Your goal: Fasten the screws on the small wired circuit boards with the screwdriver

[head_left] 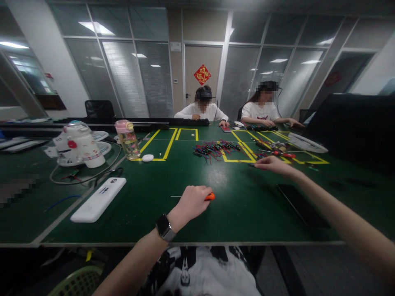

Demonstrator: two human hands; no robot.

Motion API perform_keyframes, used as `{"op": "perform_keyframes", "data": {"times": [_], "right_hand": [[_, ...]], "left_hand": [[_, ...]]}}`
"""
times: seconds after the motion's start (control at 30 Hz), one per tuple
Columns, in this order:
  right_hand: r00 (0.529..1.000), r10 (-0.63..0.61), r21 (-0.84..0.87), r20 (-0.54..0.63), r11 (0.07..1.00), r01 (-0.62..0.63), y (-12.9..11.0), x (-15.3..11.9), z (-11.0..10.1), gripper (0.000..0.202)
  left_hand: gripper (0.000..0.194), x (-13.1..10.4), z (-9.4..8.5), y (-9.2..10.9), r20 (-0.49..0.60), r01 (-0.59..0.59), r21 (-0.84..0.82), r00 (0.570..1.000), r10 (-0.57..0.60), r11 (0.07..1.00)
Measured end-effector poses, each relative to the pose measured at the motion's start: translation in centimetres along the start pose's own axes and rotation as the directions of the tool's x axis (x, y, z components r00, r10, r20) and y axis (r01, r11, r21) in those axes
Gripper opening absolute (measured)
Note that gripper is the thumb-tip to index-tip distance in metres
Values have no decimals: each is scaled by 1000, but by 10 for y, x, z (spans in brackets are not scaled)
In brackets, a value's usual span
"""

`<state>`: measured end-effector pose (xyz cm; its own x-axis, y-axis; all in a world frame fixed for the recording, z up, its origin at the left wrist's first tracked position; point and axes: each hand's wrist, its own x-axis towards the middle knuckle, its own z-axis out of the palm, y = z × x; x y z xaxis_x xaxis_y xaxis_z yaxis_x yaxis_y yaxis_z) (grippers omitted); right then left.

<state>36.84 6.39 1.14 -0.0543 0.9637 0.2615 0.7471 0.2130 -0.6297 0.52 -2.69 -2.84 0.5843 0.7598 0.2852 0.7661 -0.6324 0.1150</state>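
My left hand point(194, 202) is closed around a screwdriver point(210, 197) low over the green table. The orange handle end shows on the right of my fist, and the thin metal shaft points left. Farther to the right, my right hand point(273, 165) pinches a small dark piece point(252, 165), too small to name. A heap of small dark parts with red and blue wires point(212, 150) lies beyond my hands. Past my right hand lie more tools and parts with red handles point(286, 155).
A white power bank-like case point(100, 200) lies at left, a black phone-like slab point(302, 205) under my right forearm. Bottles point(127, 139) and a white round lid point(147, 158) stand beyond. Yellow tape point(171, 144) marks the green table point(148, 222). Two people sit opposite.
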Motion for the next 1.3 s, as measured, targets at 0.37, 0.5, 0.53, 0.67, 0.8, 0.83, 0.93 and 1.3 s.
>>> {"op": "perform_keyframes", "data": {"times": [0.37,0.5,0.53,0.67,0.8,0.83,0.93,1.3], "right_hand": [[846,-491,27,208,867,497,-94,-70,147,19],[842,-506,22,188,859,511,-96,-73,158,19],[844,-504,21,183,860,510,-94,-73,158,19],[854,-495,25,162,867,498,-86,-73,157,19],[864,-483,18,141,874,486,-81,-74,157,18],[864,-484,16,136,873,487,-81,-74,157,18],[863,-489,20,123,871,491,-81,-74,158,18],[940,-335,-43,-59,942,333,-54,-51,135,24]], "left_hand": [[16,-4,-5,-15,-412,29,-163,906,-95,986],[16,-6,-13,-26,-582,90,-148,797,-160,985],[16,-6,-16,-29,-625,115,-151,758,-185,982],[21,-10,-27,-44,-770,232,-196,565,-296,953],[22,-14,-34,-58,-809,293,-265,451,-377,919],[23,-14,-34,-60,-802,303,-276,451,-392,912],[23,-16,-35,-64,-779,337,-288,462,-424,896],[24,-17,-38,-73,-823,366,-310,358,-440,877]]}}
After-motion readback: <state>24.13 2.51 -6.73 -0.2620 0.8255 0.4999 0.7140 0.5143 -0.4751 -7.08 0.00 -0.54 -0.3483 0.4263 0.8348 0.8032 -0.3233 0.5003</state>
